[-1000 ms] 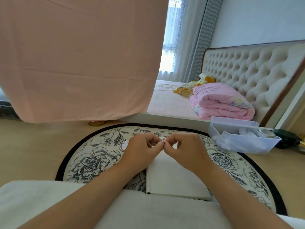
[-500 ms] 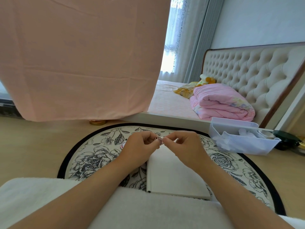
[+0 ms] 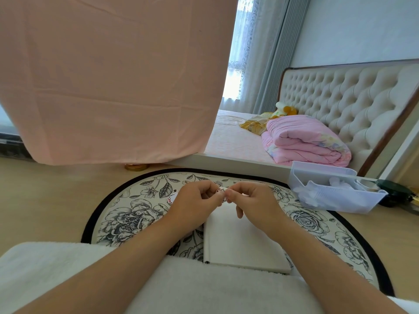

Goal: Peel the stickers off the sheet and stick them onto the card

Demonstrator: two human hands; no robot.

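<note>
Hands (image 3: pixel 195 206) (image 3: pixel 255 206) on sticker (image 3: pixel 223 193), above card (image 3: pixel 238 245)

tiny sticker (image 3: pixel 221 191) peeking out between the pinching fingertips of left hand (image 3: pixel 195 207) and right hand (image 3: pixel 254 205), its picture too small to tell, far end of the white card (image 3: pixel 238 243) hiding under both hands (near edge disappearing beneath a white towel (image 3: pixel 204 288))
</note>
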